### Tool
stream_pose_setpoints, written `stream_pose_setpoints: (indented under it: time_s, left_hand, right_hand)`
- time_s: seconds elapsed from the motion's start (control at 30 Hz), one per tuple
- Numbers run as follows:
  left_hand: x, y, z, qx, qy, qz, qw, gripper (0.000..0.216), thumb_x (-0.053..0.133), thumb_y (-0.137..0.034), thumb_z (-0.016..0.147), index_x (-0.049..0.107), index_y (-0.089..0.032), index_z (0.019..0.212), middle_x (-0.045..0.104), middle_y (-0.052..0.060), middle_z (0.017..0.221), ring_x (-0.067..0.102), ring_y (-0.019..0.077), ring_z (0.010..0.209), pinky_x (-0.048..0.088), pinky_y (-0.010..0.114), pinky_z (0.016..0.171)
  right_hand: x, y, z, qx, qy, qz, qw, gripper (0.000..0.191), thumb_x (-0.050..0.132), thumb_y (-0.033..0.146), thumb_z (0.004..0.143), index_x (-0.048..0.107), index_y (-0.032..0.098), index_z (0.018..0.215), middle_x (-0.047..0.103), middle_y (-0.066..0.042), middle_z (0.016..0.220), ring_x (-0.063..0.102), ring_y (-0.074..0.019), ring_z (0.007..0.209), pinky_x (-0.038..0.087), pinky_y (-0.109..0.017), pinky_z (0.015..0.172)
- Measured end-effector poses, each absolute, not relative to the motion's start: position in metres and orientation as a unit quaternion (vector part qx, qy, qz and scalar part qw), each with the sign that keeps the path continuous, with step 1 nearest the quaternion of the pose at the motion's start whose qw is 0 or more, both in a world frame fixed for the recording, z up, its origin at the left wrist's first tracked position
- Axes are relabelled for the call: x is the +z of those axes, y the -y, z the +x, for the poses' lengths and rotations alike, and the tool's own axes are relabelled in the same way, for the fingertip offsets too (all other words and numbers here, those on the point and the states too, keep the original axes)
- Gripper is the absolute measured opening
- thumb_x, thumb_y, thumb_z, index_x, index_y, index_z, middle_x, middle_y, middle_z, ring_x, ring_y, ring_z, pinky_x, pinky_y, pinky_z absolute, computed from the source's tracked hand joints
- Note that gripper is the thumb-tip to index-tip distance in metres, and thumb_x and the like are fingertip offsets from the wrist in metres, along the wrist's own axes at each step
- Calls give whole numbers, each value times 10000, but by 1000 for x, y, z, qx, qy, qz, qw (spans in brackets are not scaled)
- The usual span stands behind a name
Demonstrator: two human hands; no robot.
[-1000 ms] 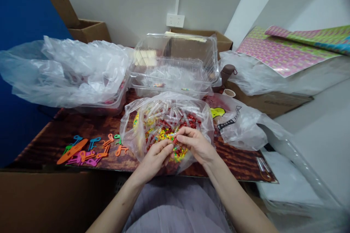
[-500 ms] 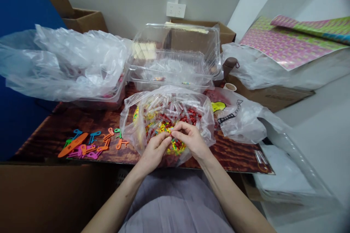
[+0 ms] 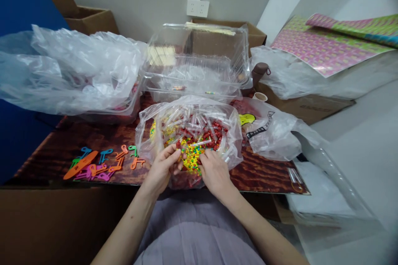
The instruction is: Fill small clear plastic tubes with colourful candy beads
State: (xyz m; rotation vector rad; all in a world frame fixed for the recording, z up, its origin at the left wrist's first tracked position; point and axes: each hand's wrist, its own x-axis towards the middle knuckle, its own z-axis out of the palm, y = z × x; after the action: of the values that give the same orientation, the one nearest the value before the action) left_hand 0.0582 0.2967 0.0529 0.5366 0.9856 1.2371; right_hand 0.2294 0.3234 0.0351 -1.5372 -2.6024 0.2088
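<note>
In front of me a clear plastic bag (image 3: 143, 132) lies spread open, full of small yellow, green and red beads (image 3: 192, 156), clear tubes (image 3: 194, 118) and small red pieces (image 3: 221, 130). My left hand (image 3: 166, 165) is over the bag's near left side, thumb and finger pinched on a small red piece (image 3: 178, 145). At the near right of the beads, my right hand (image 3: 215, 174) reaches down with its fingers bent together. Its fingertips touch the beads, and what they hold, if anything, is hidden. One clear tube (image 3: 201, 143) lies across the beads just beyond the hands.
Orange, blue and purple plastic pieces (image 3: 102, 167) lie left on the wood-patterned table (image 3: 264, 174). Behind stand clear containers (image 3: 195, 80) and a paper cup (image 3: 260, 97). A printed bag (image 3: 273, 132) is at right, with several tubes (image 3: 294, 176) by the table's edge.
My hands, close together before, have moved apart. The left went left with a red piece; the right went down to the beads. A clear tube now shows on top of the beads.
</note>
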Motion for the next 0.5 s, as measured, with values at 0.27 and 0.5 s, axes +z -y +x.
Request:
stream_pose_setpoints:
  time_s: [0.27, 0.5]
  left_hand:
    - [50, -292, 64, 543, -425, 229, 687, 354, 759, -379, 681, 553, -144, 847, 570, -12, 715, 453, 25, 466, 287, 124, 374]
    - [50, -289, 70, 515, -432, 255, 695, 335, 731, -383, 712, 533, -148, 844, 613, 7, 750, 438, 24, 466, 279, 127, 390]
  right_hand:
    - [49, -338, 239, 297, 804, -483, 180, 119, 503, 111, 817, 596, 177, 855, 626, -34, 854, 566, -168, 798, 425, -286, 726]
    - [73, -353, 241, 486, 681, -458, 301, 100, 575, 211, 768, 579, 179, 862, 600, -10, 789, 551, -144, 734, 423, -266, 680]
